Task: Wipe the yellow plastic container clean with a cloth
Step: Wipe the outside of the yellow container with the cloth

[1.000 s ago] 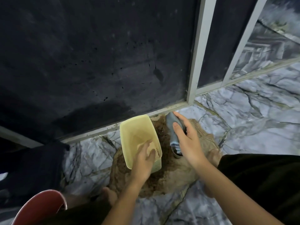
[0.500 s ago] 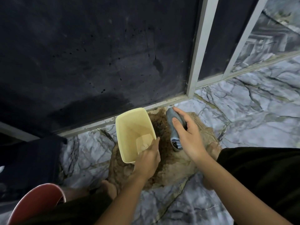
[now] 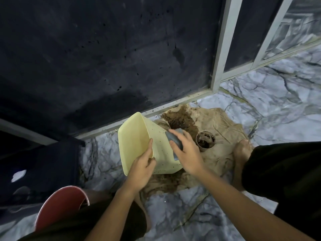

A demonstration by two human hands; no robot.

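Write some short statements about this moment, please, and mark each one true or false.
1. The left hand grips the rim of the yellow container. True.
2. The right hand is empty. False: it holds a grey cloth against the container's outer side.
3. The container stands upright on the floor. False: it is tilted, its opening turned to the left.
4. Dark specks dot the container's outer wall. True.
5. A small cup with dark residue stands on the stained brown sheet. True.
6. The red bucket lies beyond the cup. False: it is at the lower left, near the person.
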